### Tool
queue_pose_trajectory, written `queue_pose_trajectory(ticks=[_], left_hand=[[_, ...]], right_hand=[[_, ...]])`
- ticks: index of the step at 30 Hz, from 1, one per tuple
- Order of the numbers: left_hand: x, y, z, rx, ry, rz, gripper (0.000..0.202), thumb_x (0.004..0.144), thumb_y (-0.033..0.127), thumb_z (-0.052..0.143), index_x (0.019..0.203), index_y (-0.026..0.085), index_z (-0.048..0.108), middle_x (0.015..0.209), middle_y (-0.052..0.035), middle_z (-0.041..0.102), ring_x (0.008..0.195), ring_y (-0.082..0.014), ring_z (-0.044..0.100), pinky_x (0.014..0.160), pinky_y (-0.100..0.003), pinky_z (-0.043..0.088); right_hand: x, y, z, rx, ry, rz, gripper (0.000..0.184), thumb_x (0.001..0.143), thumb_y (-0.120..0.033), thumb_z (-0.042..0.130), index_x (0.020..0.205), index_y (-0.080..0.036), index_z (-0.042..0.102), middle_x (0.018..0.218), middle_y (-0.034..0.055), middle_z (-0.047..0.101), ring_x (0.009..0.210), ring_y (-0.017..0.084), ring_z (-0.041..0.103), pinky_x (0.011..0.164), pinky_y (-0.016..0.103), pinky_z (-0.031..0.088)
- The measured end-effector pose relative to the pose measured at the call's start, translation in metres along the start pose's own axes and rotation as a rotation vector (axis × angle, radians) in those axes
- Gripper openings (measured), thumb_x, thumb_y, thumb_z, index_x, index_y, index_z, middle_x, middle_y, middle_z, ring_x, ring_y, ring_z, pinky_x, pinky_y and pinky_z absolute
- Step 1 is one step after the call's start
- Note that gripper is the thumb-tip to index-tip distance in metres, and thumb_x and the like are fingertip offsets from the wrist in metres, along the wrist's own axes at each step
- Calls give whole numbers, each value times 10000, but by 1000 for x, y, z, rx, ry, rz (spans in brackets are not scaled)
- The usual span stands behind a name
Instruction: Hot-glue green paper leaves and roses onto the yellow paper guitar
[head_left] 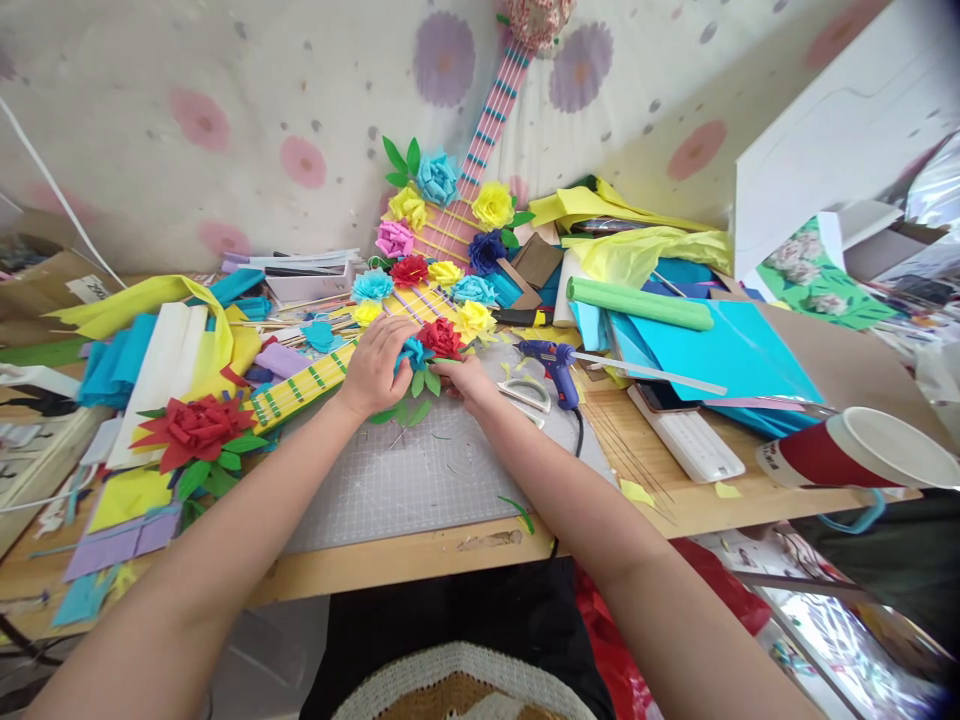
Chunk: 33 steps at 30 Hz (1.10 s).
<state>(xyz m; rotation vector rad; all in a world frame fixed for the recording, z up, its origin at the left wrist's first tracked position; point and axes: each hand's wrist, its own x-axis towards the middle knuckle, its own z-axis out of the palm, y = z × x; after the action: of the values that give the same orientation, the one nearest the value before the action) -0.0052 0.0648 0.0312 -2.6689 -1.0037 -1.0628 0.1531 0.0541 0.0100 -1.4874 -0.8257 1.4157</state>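
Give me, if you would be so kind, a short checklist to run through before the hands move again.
1. Left hand on the blue flower: ok, its fingers touch it.
2. Right hand's grip: cannot tell, its fingertips are hidden.
3. Glue gun apart from the right hand: ok, a gap shows, though its nozzle points toward the hands' side.
4. Glue gun cool: cannot tell, nothing visible shows its heat.
5. Cutting mat tidy: not ok, a green strip lies at its front edge.
6. Paper cup well back from the table's front edge: not ok, it is near it.
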Motion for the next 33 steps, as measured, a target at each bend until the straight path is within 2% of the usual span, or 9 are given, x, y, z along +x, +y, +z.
queue_pose_trajectory(ticks=[5,10,14,17,21,24,27,29,33], left_hand=[[-12,4,3,-15,-12,-15,623,720,112,435,1331,184,341,1056,-58,652,1141,-247,495,1034,-508,328],[-12,5,5,-4,-8,3,676,718,110,450,1367,184,277,1127,-66,627,1161,-250,485,1044,-510,320],[-10,4,4,-15,25,-9,671,718,112,458,1359,191,277,1097,-61,636,1139,-244,500,1052,-511,308],[-12,0,3,-22,64,-63,664,711,95,444,1350,180,283,1091,-71,631,1129,-243,506,1035,-496,329],[-18,-6,3,-66,210,-231,626,725,87,393,1335,169,278,1087,-96,611,1107,-228,523,1007,-462,354],[-27,-8,4,-106,354,-369,584,745,97,355,1318,165,262,1077,-106,594,1094,-216,525,998,-445,356],[-38,-2,3,-57,448,-446,499,768,122,355,1262,178,307,1030,-104,569,1031,-218,537,951,-444,387],[-44,3,4,24,389,-393,414,759,140,412,1169,198,396,984,-95,550,985,-229,534,901,-438,415],[-47,10,10,186,99,-187,369,695,198,575,1056,205,500,1025,-114,519,1004,-275,487,880,-456,407]], right_hand=[[-3,-2,-2,24,-32,28,124,620,-171,647,712,-166,564,523,-47,550,469,76,497,388,167,317],[-5,-3,-5,33,-68,45,99,662,-172,629,730,-164,557,582,-18,592,510,80,541,399,160,349],[-8,1,-9,-61,-60,11,246,669,-212,629,872,-182,494,693,4,627,595,119,589,437,189,397],[-18,6,-17,-375,79,-209,392,650,-252,631,973,-204,414,840,28,635,703,166,604,551,265,458],[-36,9,-27,-777,282,-652,323,696,-206,534,998,-183,423,984,94,601,884,220,558,738,348,437],[-40,8,-28,-916,274,-853,286,734,-154,464,1021,-153,458,1015,133,587,973,251,501,798,369,406],[-35,11,-27,-1000,253,-936,323,745,-128,436,1065,-128,483,1032,152,568,997,263,464,826,384,387],[-30,13,-27,-1011,238,-948,345,739,-113,435,1079,-122,492,1039,151,554,984,260,456,835,385,383],[-24,14,-31,-1080,171,-1020,347,728,-71,443,1051,-146,543,1097,140,514,1031,262,407,874,377,366]])
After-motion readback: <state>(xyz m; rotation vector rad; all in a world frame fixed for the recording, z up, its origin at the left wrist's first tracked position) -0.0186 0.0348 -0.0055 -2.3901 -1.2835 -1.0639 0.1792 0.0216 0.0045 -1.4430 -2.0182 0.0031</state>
